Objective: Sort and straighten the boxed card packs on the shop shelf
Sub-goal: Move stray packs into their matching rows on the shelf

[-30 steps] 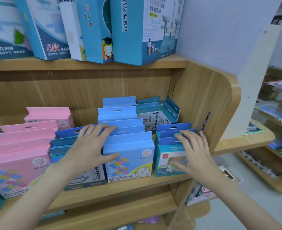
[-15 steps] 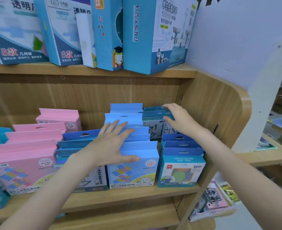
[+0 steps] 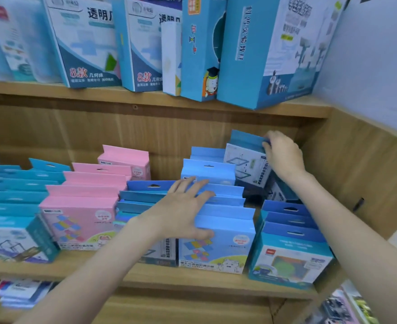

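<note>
R hand [image 3: 284, 155] is at the back right of the light wood-grain shelf [image 3: 146, 274], fingers curled round the top edge of a teal-topped white cardboard card pack w/ line drawings [image 3: 246, 160]. That pack is tilted, raised above its neighbours, just beside the curved wooden side panel [image 3: 356, 164].

L hand [image 3: 183, 209] lies flat, fingers straight & spread, on the hanger flaps of the row of light-blue glossy card packs w/ coloured squares & a bear on the front [image 3: 218, 249]; thumb presses the front pack's face. It holds nothing.

To the right of that row: a row of darker blue-flapped packs w/ a green shape printed on front [image 3: 291, 258], upright, close-packed. To the left, partly under the L forearm: a row of blue/teal-flapped packs [image 3: 141, 197], then the row of pink packs [image 3: 80, 220], stepped front to back, then teal packs [image 3: 12, 232], the front one angled.

Upper shelf board [image 3: 52, 90] carries tall blue & white rectangular boxes [image 3: 263, 50], some leaning.
</note>
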A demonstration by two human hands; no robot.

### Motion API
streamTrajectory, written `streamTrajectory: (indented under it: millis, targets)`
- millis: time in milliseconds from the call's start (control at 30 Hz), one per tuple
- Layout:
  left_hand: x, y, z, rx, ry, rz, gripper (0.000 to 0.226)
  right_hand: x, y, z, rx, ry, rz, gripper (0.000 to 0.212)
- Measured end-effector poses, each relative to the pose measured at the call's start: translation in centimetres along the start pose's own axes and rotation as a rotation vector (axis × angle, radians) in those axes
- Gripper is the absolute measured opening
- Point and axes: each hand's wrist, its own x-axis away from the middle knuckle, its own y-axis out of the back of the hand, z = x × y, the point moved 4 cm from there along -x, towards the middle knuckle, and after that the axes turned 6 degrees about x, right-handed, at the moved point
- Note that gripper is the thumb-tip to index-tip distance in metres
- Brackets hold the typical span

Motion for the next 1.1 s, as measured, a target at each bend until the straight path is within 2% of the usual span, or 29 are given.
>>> streamTrajectory:
  millis: [167,233,367,467,567,633,700,800,933,1000,1100]
  targets:
    - [-0.4,-0.2,0.1,0.009,-0.011,-0.010,0.103,3.2,5.7,0.9,0.099,0.168,-0.280,0.016]
    - [-0.4,-0.3,0.2,-0.008,-0.013,-0.017,0.104,4.8,7.5,0.9,0.064,0.187,-0.394,0.016]
    - [0.6,-0.2,0.3,-0.050,-0.098,-0.121,0.105,6.8,10.1,0.7,-0.024,0.142,-0.463,0.018]
    - [2.6,0.9,0.8,0.010,-0.183,-0.282,0.083,8.0,11.7,1.4,-0.102,0.158,-0.493,0.018]
    - [5.4,2.5,3.0,0.123,-0.123,-0.491,0.057,8.8,13.0,3.2,-0.177,0.193,-0.512,0.016]
    - [7.8,3.2,5.1,0.165,-0.039,-0.630,0.042,9.1,13.5,4.7,-0.251,0.185,-0.484,0.016]
    - [10.3,3.3,7.3,0.167,0.036,-0.681,0.038,9.5,13.7,6.6,-0.377,0.159,-0.416,0.014]
    - [13.2,2.7,10.0,0.110,0.125,-0.605,0.042,10.3,12.8,11.2,-0.562,0.190,-0.157,0.005]
    - [15.3,1.8,12.5,0.048,0.183,-0.478,0.046,13.5,5.9,17.5,-0.503,0.234,0.212,0.008]
    - [15.8,0.9,13.2,0.004,0.146,-0.414,0.046,15.1,2.4,19.8,-0.393,0.247,0.199,0.012]
    - [16.2,0.1,14.0,-0.002,0.107,-0.337,0.052,15.9,-0.7,21.1,-0.147,0.269,-0.003,0.022]
